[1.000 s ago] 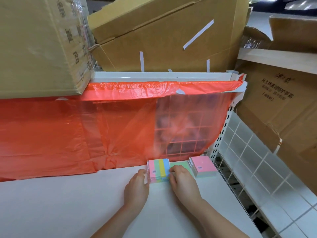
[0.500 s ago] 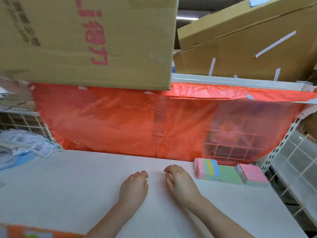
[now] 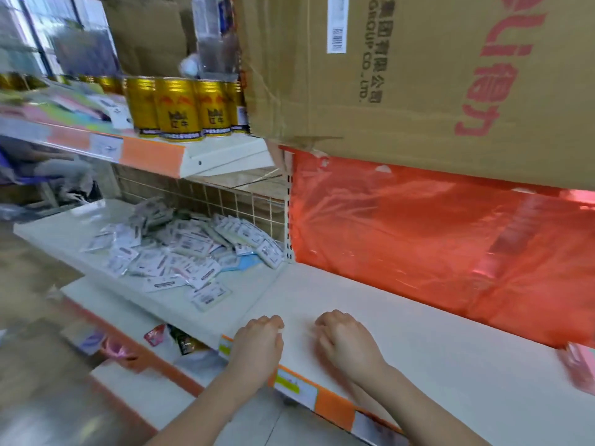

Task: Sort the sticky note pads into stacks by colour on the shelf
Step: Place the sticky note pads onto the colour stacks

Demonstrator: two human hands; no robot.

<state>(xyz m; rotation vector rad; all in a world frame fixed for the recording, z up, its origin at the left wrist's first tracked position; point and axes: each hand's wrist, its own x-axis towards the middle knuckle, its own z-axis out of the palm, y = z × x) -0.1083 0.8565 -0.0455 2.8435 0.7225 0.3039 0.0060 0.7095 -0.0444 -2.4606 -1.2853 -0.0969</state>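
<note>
Head view shows your left hand (image 3: 257,341) and right hand (image 3: 346,341) loosely curled, holding nothing; only a blurred pink pad (image 3: 579,365) shows, so sorting progress is unclear.

White shelf (image 3: 434,342) bears a blurred pink pad (image 3: 579,365).

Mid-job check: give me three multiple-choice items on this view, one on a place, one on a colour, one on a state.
1. Where is the pile of small packets?
A. left of both hands
B. right of both hands
C. on the top shelf

2. What colour is the plastic sheet behind the shelf?
A. blue
B. red-orange
C. green

3. What are the left hand and right hand holding?
A. a can
B. a box
C. nothing

Answers: 1 A, packets lie on the neighbouring shelf to the left; 2 B, the sheet is red-orange; 3 C, both hands rest loosely curled on the shelf.
</note>
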